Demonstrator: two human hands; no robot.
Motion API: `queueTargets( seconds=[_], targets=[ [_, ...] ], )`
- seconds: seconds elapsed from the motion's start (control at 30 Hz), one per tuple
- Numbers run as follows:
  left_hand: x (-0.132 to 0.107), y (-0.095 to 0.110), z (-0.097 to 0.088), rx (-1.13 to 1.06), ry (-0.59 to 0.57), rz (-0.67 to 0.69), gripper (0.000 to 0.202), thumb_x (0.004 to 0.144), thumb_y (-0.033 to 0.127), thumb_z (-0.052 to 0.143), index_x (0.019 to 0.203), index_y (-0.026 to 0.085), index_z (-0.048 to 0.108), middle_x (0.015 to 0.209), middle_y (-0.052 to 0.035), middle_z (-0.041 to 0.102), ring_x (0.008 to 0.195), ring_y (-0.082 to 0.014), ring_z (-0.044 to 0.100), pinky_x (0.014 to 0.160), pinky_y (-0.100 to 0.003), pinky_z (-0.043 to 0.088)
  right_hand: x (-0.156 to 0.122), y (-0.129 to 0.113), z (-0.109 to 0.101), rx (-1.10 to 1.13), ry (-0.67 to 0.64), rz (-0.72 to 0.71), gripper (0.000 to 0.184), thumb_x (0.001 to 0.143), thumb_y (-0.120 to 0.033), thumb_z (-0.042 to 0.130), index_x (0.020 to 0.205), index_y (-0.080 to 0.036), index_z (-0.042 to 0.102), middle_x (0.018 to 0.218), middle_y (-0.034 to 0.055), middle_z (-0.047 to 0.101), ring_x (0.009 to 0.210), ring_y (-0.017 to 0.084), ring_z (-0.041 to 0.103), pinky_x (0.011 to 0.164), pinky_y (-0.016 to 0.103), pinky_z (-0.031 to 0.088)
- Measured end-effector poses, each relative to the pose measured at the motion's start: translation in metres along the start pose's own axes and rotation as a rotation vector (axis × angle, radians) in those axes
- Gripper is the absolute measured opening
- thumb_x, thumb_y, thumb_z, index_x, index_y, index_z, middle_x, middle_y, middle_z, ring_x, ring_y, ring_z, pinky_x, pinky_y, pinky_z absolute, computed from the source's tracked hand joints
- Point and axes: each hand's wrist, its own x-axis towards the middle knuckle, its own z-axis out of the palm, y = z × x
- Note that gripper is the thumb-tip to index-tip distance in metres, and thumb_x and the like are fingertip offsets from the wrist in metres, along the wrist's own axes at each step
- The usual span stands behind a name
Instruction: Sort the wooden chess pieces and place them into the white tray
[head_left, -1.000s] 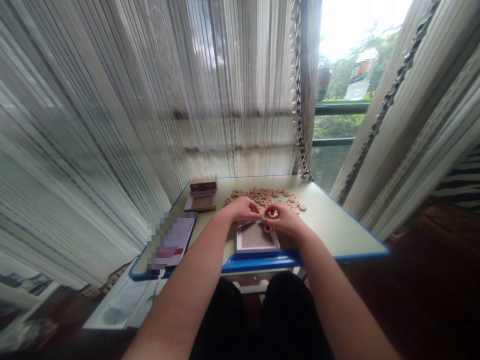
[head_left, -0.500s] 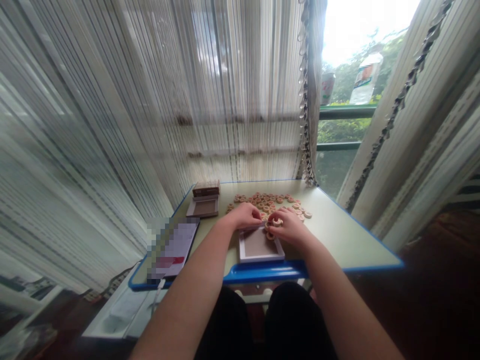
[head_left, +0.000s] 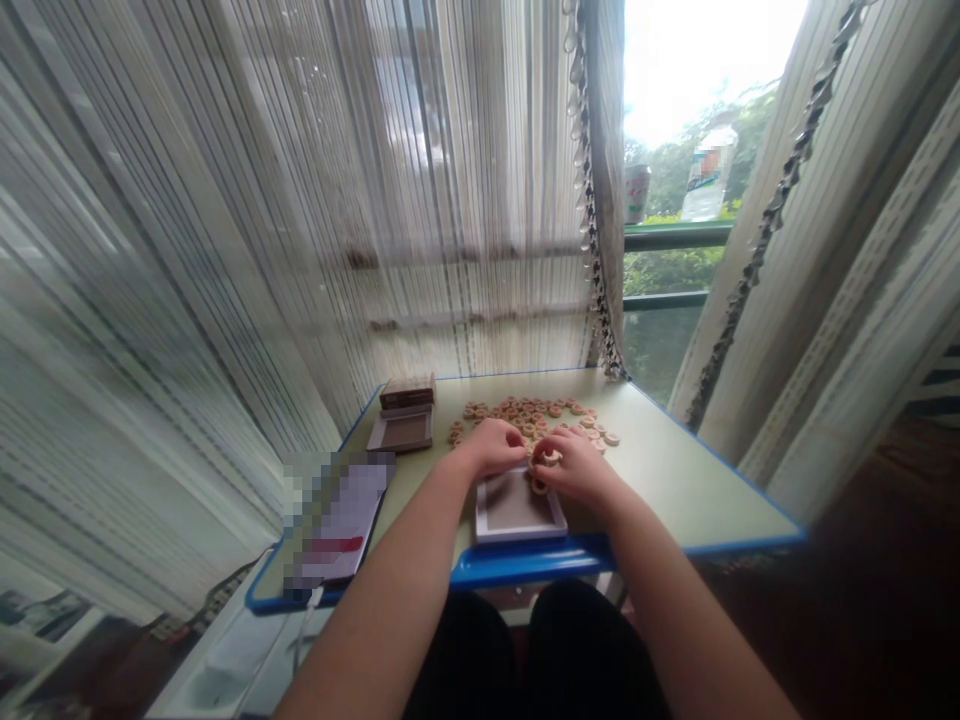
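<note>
A shallow white tray with a brown bottom sits at the table's near edge. Over its right far corner, my right hand is closed on a round wooden piece. Another round wooden piece shows just under those fingers, inside the tray; whether the hand grips it too I cannot tell. My left hand hovers at the tray's far edge, its fingers curled together, and what they hold, if anything, is hidden. Beyond both hands spreads a loose heap of round wooden pieces, partly hidden by them.
At the table's left back lie a second shallow tray and a brown box. A flat tablet-like device with a cable lies at the left. The table has a blue rim. Curtains hang behind; a bottle and a can stand at the window.
The whole view has shifted, so the table appears slightly lower and further left. My hands stay at the tray's far edge, with my left fingers slightly nearer the right hand.
</note>
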Motion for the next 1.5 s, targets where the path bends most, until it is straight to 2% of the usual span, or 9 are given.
queueTargets(
  seconds=[0.17, 0.47, 0.67, 0.87, 1.03, 1.23, 1.37, 1.43, 1.5],
  targets=[
    [0.002, 0.001, 0.002, 0.028, 0.026, 0.014, 0.025, 0.067, 0.027, 0.053, 0.073, 0.014, 0.073, 0.067, -0.0023, 0.068, 0.061, -0.0130, 0.056, 0.055, -0.022, 0.038, 0.000, 0.001, 0.000, -0.001, 0.007, -0.011, 0.004, 0.068, -0.023, 0.065, 0.070, -0.023, 0.068, 0.073, 0.0017, 0.061, 0.075, 0.018, 0.049, 0.075, 0.032, 0.038],
    [0.004, -0.004, 0.005, 0.039, 0.044, -0.001, 0.026, 0.068, 0.029, 0.053, 0.073, 0.014, 0.073, 0.066, -0.0025, 0.068, 0.061, -0.0135, 0.056, 0.056, -0.023, 0.038, 0.000, 0.001, -0.002, -0.011, 0.041, 0.009, 0.009, 0.069, -0.029, 0.065, 0.073, -0.022, 0.068, 0.073, 0.0020, 0.061, 0.076, 0.018, 0.049, 0.073, 0.032, 0.038],
    [0.004, -0.004, 0.006, 0.027, 0.029, -0.016, 0.026, 0.067, 0.030, 0.053, 0.072, 0.014, 0.073, 0.065, -0.0018, 0.067, 0.060, -0.0134, 0.055, 0.055, -0.023, 0.038, -0.001, -0.001, -0.004, -0.012, 0.032, 0.009, 0.007, 0.069, -0.027, 0.064, 0.072, -0.023, 0.068, 0.073, 0.0018, 0.062, 0.075, 0.018, 0.050, 0.073, 0.032, 0.038],
    [0.006, -0.007, 0.007, 0.023, 0.038, -0.014, 0.026, 0.068, 0.029, 0.053, 0.074, 0.014, 0.073, 0.068, -0.0021, 0.068, 0.063, -0.0142, 0.057, 0.057, -0.023, 0.039, 0.001, 0.004, -0.002, 0.031, 0.145, 0.072, 0.015, 0.077, -0.025, 0.054, 0.082, -0.021, 0.068, 0.078, 0.0036, 0.064, 0.080, 0.020, 0.053, 0.077, 0.033, 0.039],
    [0.008, -0.007, 0.006, 0.054, 0.075, -0.018, 0.026, 0.069, 0.029, 0.054, 0.085, 0.016, 0.072, 0.072, -0.0022, 0.068, 0.066, -0.0143, 0.057, 0.060, -0.022, 0.041, 0.003, 0.010, 0.001, 0.028, 0.215, 0.083, 0.017, 0.076, -0.023, 0.052, 0.084, -0.021, 0.067, 0.078, 0.0039, 0.064, 0.082, 0.021, 0.053, 0.081, 0.035, 0.039],
    [0.011, -0.014, 0.008, 0.093, 0.203, -0.096, 0.033, 0.076, 0.032, 0.054, 0.103, 0.016, 0.065, 0.082, -0.0052, 0.068, 0.071, -0.0169, 0.059, 0.067, -0.026, 0.044, 0.001, 0.011, 0.003, 0.044, 0.293, 0.087, 0.021, 0.074, -0.020, 0.051, 0.089, -0.020, 0.067, 0.080, 0.0057, 0.063, 0.085, 0.023, 0.053, 0.083, 0.037, 0.040],
    [0.014, -0.017, 0.009, 0.124, 0.311, -0.084, 0.036, 0.080, 0.031, 0.052, 0.111, 0.017, 0.063, 0.107, -0.0087, 0.066, 0.095, -0.0222, 0.059, 0.083, -0.030, 0.045, 0.020, 0.009, -0.009, 0.139, 0.391, 0.055, 0.026, 0.074, -0.016, 0.047, 0.091, -0.019, 0.066, 0.086, 0.0065, 0.060, 0.083, 0.020, 0.054, 0.081, 0.035, 0.043],
    [0.015, -0.017, 0.007, 0.149, 0.332, -0.073, 0.032, 0.081, 0.029, 0.050, 0.106, 0.017, 0.066, 0.109, -0.0088, 0.066, 0.099, -0.0225, 0.059, 0.087, -0.031, 0.044, 0.038, 0.014, -0.016, 0.138, 0.340, 0.093, 0.030, 0.071, -0.014, 0.046, 0.092, -0.020, 0.067, 0.089, 0.0061, 0.058, 0.085, 0.020, 0.053, 0.083, 0.035, 0.044],
    [0.017, -0.019, 0.005, 0.160, 0.339, -0.059, 0.028, 0.083, 0.028, 0.048, 0.097, 0.017, 0.070, 0.102, -0.0081, 0.068, 0.095, -0.0210, 0.060, 0.086, -0.030, 0.045, 0.056, 0.023, -0.017, 0.050, 0.241, 0.138, 0.032, 0.068, -0.011, 0.048, 0.088, -0.021, 0.070, 0.096, 0.0069, 0.057, 0.095, 0.022, 0.050, 0.089, 0.037, 0.041]
  ],
)
